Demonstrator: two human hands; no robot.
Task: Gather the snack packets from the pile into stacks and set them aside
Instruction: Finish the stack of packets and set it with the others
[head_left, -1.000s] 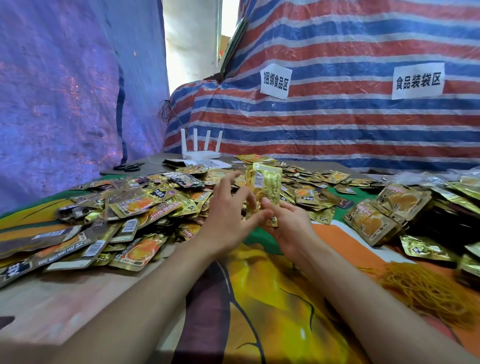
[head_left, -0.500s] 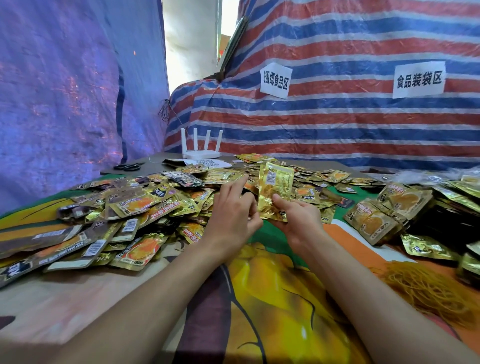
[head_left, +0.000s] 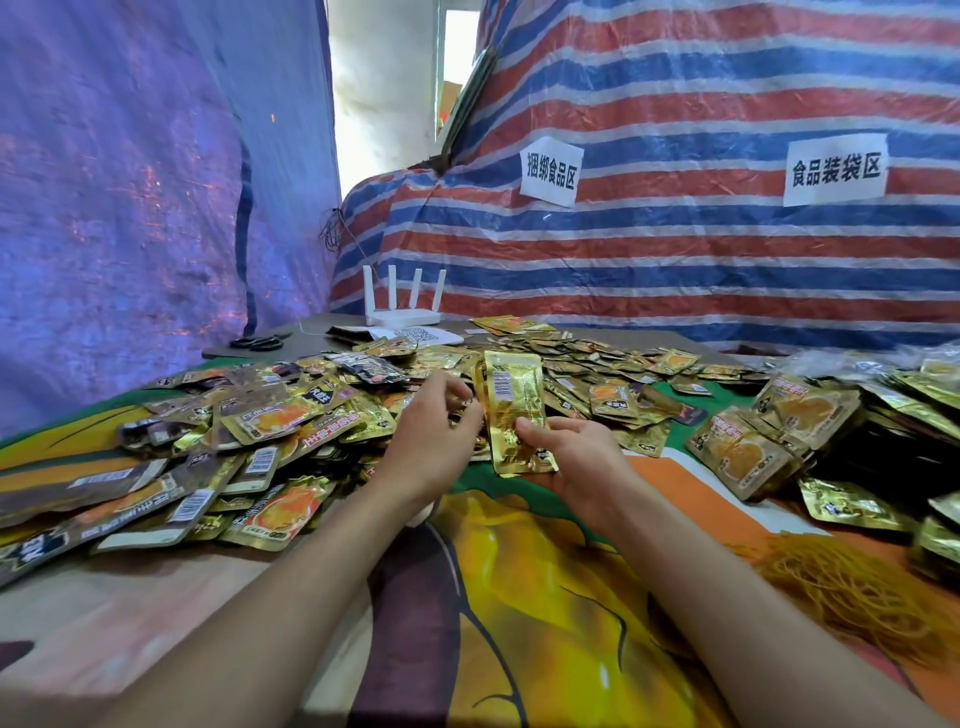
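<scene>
Over the bench (head_left: 156, 613), the right hand (head_left: 576, 460) pinches a thin upright stack (head_left: 511, 405) by its lower end; left fingers (head_left: 449, 387) curl beside it, hold unclear. Slick foil could fan out and slip into the pile (head_left: 260, 415).

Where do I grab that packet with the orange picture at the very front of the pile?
Pinch the packet by its near edge, coming from the near side. It lies flat on top of the pile, and that edge juts over bare tablecloth, so fingers can probably slide under.
</scene>
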